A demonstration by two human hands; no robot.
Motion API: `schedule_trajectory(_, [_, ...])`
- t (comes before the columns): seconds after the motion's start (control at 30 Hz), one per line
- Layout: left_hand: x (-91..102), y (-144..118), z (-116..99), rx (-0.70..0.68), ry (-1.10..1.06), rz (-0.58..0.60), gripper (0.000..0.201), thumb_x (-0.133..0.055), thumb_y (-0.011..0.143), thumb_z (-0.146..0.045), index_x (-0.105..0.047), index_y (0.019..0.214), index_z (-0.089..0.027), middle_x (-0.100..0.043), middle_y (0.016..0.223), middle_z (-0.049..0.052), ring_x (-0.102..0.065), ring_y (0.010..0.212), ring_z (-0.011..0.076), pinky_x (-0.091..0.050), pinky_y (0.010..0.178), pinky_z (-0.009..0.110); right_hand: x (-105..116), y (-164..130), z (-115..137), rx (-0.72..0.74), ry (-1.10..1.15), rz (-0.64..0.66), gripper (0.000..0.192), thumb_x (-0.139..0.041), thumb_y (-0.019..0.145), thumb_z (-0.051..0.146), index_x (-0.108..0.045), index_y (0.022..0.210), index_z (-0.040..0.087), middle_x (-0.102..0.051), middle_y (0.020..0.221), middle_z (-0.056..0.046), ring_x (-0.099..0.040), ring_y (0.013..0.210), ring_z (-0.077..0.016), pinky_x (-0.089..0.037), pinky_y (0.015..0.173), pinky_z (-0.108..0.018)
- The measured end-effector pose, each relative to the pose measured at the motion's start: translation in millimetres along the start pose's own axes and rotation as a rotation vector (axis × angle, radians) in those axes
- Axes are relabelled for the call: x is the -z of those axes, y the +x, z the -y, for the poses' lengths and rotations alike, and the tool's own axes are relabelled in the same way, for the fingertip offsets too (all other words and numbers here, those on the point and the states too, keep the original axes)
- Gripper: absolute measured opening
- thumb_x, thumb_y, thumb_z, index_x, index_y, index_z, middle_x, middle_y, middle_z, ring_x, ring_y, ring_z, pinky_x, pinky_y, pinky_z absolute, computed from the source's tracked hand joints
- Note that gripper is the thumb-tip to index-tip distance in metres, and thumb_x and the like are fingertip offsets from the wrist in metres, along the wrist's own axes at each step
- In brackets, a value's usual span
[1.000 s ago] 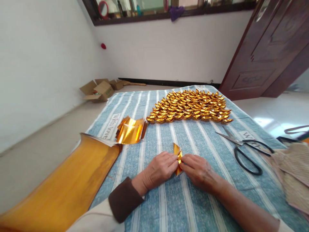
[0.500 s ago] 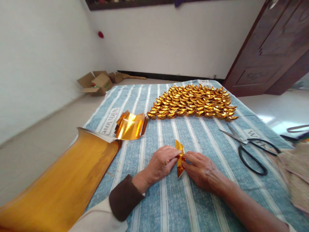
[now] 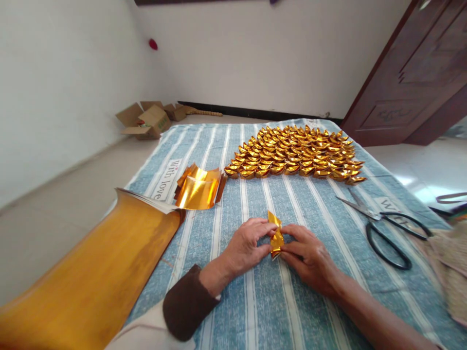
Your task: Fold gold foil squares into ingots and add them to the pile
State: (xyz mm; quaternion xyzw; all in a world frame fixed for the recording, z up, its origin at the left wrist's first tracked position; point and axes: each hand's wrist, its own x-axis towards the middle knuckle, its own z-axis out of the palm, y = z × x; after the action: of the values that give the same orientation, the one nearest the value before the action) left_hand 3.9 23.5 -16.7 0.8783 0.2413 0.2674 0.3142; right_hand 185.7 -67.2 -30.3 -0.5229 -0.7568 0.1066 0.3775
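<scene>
Biggest thing here is the blue and white striped cloth point(image 3: 314, 214), everything else is sitting on it or hanging over its edge. Next up, a pile of large gold sheets point(image 3: 105, 272) sprawled along the left side. Then there's the block of folded gold boats point(image 3: 295, 153), packed in rows at the far end, pretty neat honestly. Black-handled scissors point(image 3: 375, 215) lie on the right with the blades a bit apart. Just left of the boats is a stack of small foil sheets point(image 3: 199, 187), curled and shiny. Left hand point(image 3: 246, 245) has thumb and index spread with a gap between, tips on the near side of the foil; right hand point(image 3: 310, 253) presses its fingertips in from the opposite side. So the smallest thing, the gold foil piece point(image 3: 276, 238), is pinched between both hands mid-cloth, can't tell if it's touching the fabric
</scene>
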Motion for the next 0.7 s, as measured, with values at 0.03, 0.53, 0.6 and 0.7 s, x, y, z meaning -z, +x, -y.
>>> schedule_trajectory(0.03, [0.2, 0.3, -0.2, 0.006, -0.004, 0.003, 0.039, -0.067, 0.078, -0.012, -0.062, 0.115, -0.021, -0.071, 0.101, 0.004, -0.061, 0.106, 0.022, -0.05, 0.092, 0.042, -0.5, 0.0, 0.2, -0.013, 0.003, -0.015, 0.017, -0.057, 0.088, 0.02, -0.073, 0.092, 0.024, -0.066, 0.112, -0.007, -0.059, 0.107, -0.0243, -0.05, 0.091, -0.044])
schedule_trajectory(0.53, [5.1, 2.1, -3.1, 0.033, -0.024, 0.047, 0.052, -0.059, 0.071, -0.002, -0.06, 0.12, -0.019, -0.068, 0.111, 0.007, -0.057, 0.114, 0.0231, -0.048, 0.098, 0.044, -12.3, 1.3, -1.9, -0.162, -0.078, -0.099, 0.015, -0.057, 0.086, 0.02, -0.07, 0.08, 0.022, -0.064, 0.117, -0.01, -0.05, 0.123, -0.0308, -0.042, 0.099, -0.057])
schedule_trajectory(0.6, [7.4, 3.0, -4.6, 0.043, -0.029, 0.057, 0.053, -0.056, 0.071, -0.002, -0.059, 0.122, -0.02, -0.068, 0.111, 0.007, -0.056, 0.117, 0.0234, -0.046, 0.099, 0.045, -13.5, 1.7, -0.8, -0.172, -0.075, -0.113, 0.014, -0.057, 0.086, 0.02, -0.07, 0.081, 0.022, -0.064, 0.117, -0.01, -0.05, 0.122, -0.0308, -0.042, 0.099, -0.057])
schedule_trajectory(0.7, [10.5, 4.5, -6.6, 0.057, -0.042, 0.079, 0.05, -0.057, 0.073, -0.004, -0.059, 0.121, -0.021, -0.068, 0.111, 0.006, -0.054, 0.119, 0.0239, -0.045, 0.1, 0.046, -15.4, 2.0, 0.1, -0.197, -0.068, -0.134, 0.013, -0.058, 0.085, 0.022, -0.069, 0.079, 0.022, -0.064, 0.116, -0.01, -0.05, 0.122, -0.0311, -0.041, 0.099, -0.058])
